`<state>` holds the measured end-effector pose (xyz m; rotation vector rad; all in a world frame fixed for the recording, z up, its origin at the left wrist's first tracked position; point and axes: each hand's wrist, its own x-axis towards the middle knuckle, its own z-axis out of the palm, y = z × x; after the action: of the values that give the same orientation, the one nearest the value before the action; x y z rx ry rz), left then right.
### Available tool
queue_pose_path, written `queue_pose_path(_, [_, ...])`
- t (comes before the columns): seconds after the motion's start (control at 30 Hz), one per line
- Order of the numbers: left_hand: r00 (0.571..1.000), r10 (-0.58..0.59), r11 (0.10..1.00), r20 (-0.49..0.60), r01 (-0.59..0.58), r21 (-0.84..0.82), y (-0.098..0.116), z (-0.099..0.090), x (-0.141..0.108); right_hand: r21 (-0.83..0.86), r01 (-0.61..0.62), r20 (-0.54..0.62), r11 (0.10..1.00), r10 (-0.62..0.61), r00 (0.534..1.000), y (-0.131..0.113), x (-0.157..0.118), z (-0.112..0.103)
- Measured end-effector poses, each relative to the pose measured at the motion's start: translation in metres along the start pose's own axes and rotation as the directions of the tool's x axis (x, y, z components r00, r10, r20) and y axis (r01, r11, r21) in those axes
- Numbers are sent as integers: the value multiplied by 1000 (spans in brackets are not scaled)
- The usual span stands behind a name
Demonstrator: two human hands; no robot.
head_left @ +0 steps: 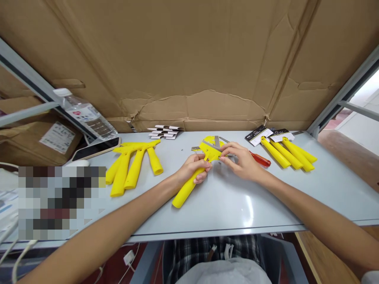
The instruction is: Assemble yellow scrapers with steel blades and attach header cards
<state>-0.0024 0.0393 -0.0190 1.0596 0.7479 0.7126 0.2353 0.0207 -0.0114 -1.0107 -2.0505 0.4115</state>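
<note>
- Head view: the left hand (191, 169) has its fingers curled around the upper handle of a yellow tool (187, 192), its forearm slanting in from the lower left.
- The right hand (240, 161) touches the tool's head near a metal strip (211, 146), thumb and fingers bent close together; whether they pinch anything cannot be told. Its forearm reaches in from the lower right.
- The tool tilts above the table's (225, 213) middle, its handle end toward the near edge.
</note>
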Motion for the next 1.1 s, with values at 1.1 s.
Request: queue_pose_path(1.1, [1000,14,994,-16,-12,109,9,17,-12,-221,-55,-2,974,56,998,-1,-5,7])
